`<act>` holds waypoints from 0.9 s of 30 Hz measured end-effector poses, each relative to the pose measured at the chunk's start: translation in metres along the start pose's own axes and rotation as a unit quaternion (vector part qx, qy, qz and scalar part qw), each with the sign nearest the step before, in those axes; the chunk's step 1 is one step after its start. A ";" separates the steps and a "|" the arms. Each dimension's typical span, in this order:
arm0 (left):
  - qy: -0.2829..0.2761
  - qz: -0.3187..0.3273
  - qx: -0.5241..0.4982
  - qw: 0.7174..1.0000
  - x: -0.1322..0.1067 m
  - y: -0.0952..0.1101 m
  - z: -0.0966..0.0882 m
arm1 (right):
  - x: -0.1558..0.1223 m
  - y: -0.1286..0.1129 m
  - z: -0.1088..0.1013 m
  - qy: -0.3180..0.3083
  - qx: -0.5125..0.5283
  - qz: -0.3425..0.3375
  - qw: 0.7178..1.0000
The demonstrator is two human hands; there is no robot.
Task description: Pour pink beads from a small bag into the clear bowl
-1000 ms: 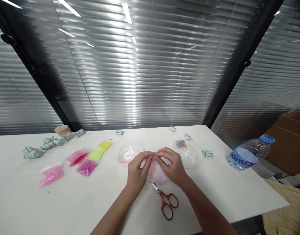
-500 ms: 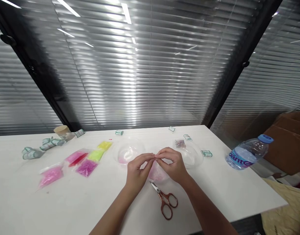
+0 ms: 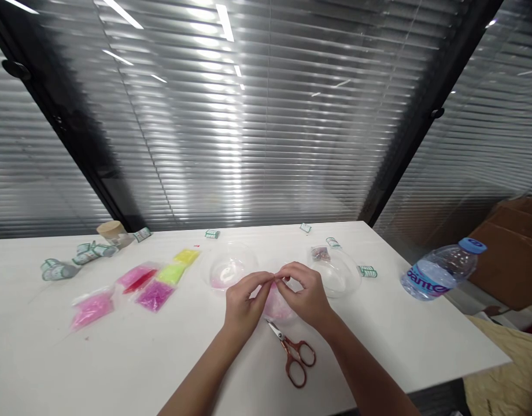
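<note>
Small metal scissors with copper-brown ring handles (image 3: 281,337) lay flat on the white flat-topped bench (image 3: 183,370), blade tips pointing away and slightly left. Just beyond the scissors sat a clear plastic dish showing pink (image 3: 277,306), partly hidden by the hands. Above it, the left hand (image 3: 244,303) and the right hand (image 3: 307,294) met at the fingertips. Each grip was pinched together, thumb against finger; whether anything lay between was too small to tell.

Farther beyond the scissors, a round clear plastic dish with pink at its bottom (image 3: 231,268) sat to the left, and a wide clear plastic dish (image 3: 342,277) to the right, leaving little sideways room at the hands. Well left of the scissors lay a clear plastic bag of bright pink filling (image 3: 92,309) and a clear plastic bag of purple filling (image 3: 155,296), with a broad stretch of white surface before them. Well right of the scissors, a clear plastic bottle with a blue cap (image 3: 439,271) was near the bench's slanting right edge, another broad stretch lying between. The far edge, well beyond the scissors, ran along silver slatted blinds (image 3: 248,173).
</note>
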State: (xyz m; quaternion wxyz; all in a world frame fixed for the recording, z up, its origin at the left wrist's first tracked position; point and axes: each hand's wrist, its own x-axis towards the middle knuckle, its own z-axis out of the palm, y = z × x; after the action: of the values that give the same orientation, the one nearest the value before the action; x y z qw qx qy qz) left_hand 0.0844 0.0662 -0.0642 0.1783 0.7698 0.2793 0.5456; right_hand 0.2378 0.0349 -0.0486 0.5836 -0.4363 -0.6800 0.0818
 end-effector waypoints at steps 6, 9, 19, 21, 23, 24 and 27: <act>-0.006 0.013 0.012 1.000 0.002 -0.002 -0.002 | -0.001 0.000 0.001 -0.016 -0.025 0.008 1.000; -0.011 -0.009 0.002 1.000 0.003 -0.001 -0.002 | 0.000 -0.002 -0.003 -0.031 -0.020 0.020 0.999; -0.010 -0.116 -0.044 0.992 0.002 0.003 -0.002 | 0.006 -0.007 -0.018 -0.117 0.048 0.142 0.982; -0.012 -0.125 -0.047 0.991 0.003 0.003 -0.002 | 0.006 -0.007 -0.018 -0.120 0.054 0.148 0.980; -0.012 -0.127 -0.052 0.990 0.003 0.004 -0.002 | 0.006 -0.007 -0.018 -0.118 0.054 0.145 0.981; -0.012 -0.129 -0.056 0.990 0.004 0.004 -0.002 | 0.007 -0.007 -0.019 -0.117 0.055 0.142 0.981; -0.011 -0.138 -0.071 0.988 0.004 0.005 -0.002 | 0.007 -0.007 -0.020 -0.114 0.058 0.129 0.983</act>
State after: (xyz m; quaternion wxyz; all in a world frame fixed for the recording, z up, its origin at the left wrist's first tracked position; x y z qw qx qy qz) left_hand 0.0847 0.0647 -0.0576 0.3095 0.7150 0.3416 0.5256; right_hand 0.2519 0.0277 -0.0336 0.5110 -0.4737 -0.6741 0.2450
